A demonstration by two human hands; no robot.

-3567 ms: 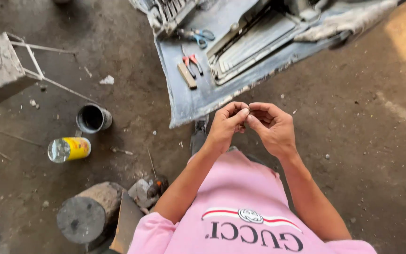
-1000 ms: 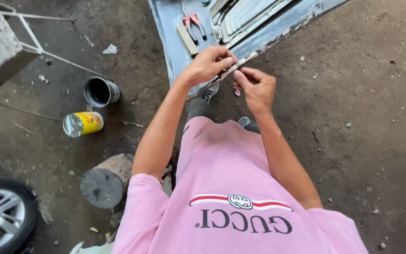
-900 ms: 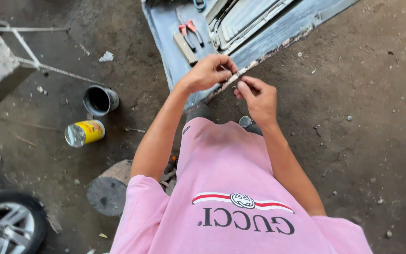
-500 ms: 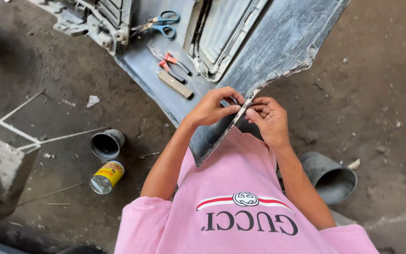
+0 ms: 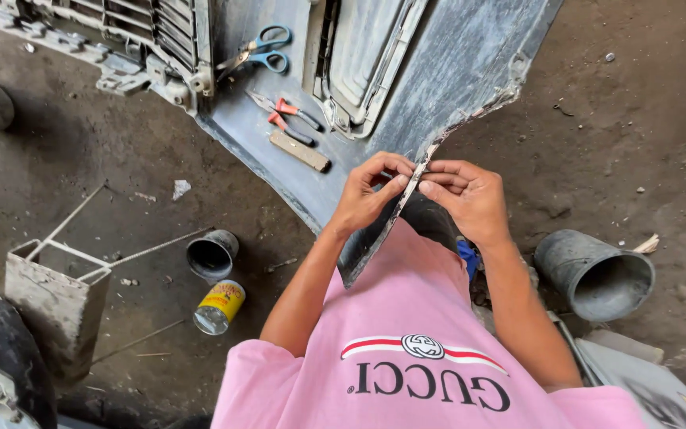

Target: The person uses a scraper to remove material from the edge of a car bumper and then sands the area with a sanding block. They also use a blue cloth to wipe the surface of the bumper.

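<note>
Mid-frame, slightly above centre: left hand (image 5: 367,195) and right hand (image 5: 470,199) meeting on the torn edge (image 5: 406,199) of a grey car bumper panel (image 5: 438,71). Both grips pressed together on that edge, left fingertips (image 5: 398,171) pinching from the left side, right fingertips (image 5: 430,176) from the right, nearly touching each other across it. Long axis of the edge running diagonally, from the upper right of the frame down toward lower centre, ending in a point just above the pink shirt (image 5: 406,349). Equally near for both hands; rest of the panel stretching away toward the top of the frame.

On the panel, upper left of the hands: blue-handled scissors (image 5: 260,49), red-handled pliers (image 5: 283,115), a small flat block (image 5: 299,151). On the floor (image 5: 637,119): dark cup (image 5: 211,256) and yellow can (image 5: 219,307) at lower left, grey bucket (image 5: 597,274) on its side at right.
</note>
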